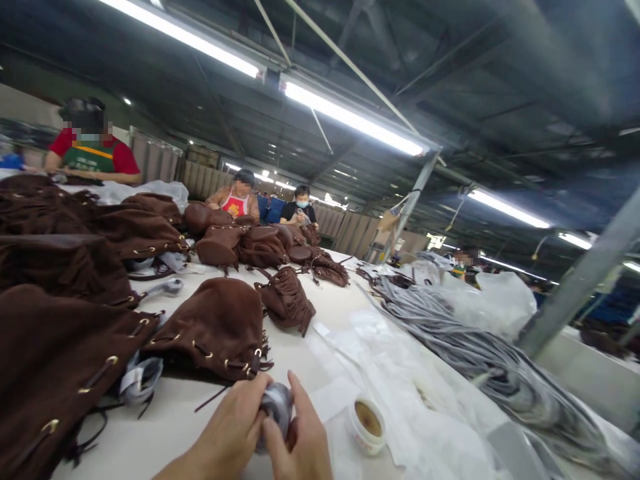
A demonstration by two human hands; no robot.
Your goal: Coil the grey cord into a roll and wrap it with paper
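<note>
Grey bundle (276,407): near edge, pinched between both hands for working.
Left hand (227,433): closed on it.
Right hand (300,437): closed on it.
Brown suede bag (215,327): just beyond, within reach.
White cup (367,423): right, handy.

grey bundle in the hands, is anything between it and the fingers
Nothing visible. The left hand and right hand both grip the grey bundle directly, fingers pressed on it from either side. The brown bag lies just behind on the table, and the small white cup sits to the right, both apart.
</note>
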